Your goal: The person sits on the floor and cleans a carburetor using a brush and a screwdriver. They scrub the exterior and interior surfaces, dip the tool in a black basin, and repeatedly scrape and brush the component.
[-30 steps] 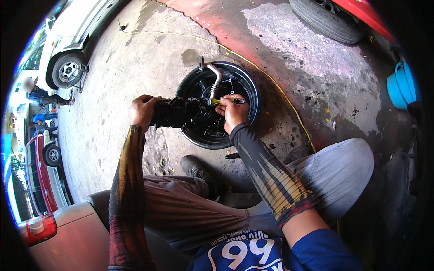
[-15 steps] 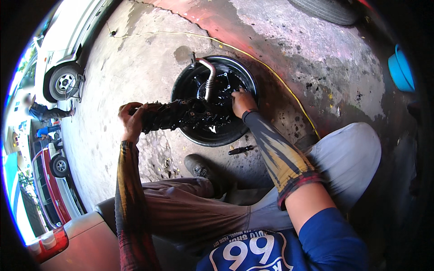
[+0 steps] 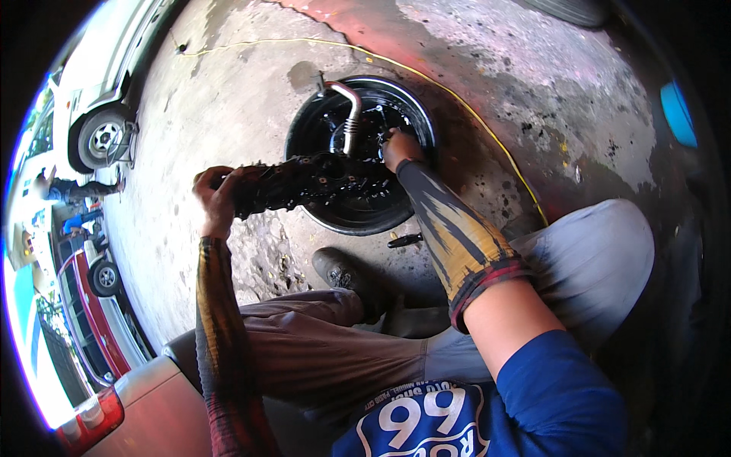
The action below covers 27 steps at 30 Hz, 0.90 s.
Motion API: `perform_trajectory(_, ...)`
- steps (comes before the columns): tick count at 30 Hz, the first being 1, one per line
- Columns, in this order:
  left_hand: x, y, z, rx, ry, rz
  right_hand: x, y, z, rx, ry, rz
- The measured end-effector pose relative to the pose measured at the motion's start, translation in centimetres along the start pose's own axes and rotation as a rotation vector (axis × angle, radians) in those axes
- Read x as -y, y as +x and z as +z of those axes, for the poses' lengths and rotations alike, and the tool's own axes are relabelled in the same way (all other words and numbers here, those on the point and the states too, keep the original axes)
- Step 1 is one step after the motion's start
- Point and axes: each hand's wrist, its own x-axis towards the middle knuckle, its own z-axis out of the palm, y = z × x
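Observation:
A long, dirty black engine part, probably an intake manifold, spans from the floor side over a round black basin. My left hand is wrapped round its left end and holds it up, level. My right hand is over the basin's right side, just past the part's right end. Its fingers are curled closed, and what they hold is hidden. A bent silver pipe with a ribbed section leans in the basin against its far left rim. Dark wet liquid and small bits show inside the basin.
A black-handled tool lies on the floor by the basin's near rim. A yellow cord curves past the basin's right. My boot is close in front. A blue tub, a tire, parked vehicles and other people are farther off.
My right hand has shifted slightly farther away and left within the basin. My left hand still holds the engine part, nearly in place. The whole view has moved a little.

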Motion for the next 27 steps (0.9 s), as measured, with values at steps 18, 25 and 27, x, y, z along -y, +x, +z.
perform_trajectory(18, -8.4, -1.3, 2.0, -0.046, 0.282, 0.075, 10.5, -5.5, -4.7, 0.173, 0.824, -0.165)
perform_trajectory(25, -9.2, -2.3, 0.8, 0.0, 0.27, -0.026, 10.9, -7.5, -2.6, -0.048, 0.725, -0.291)
perform_trajectory(27, -8.8, -2.4, 0.2, -0.029, 0.261, -0.029, 10.4, -7.6, -3.5, 0.073, 0.494, -0.513)
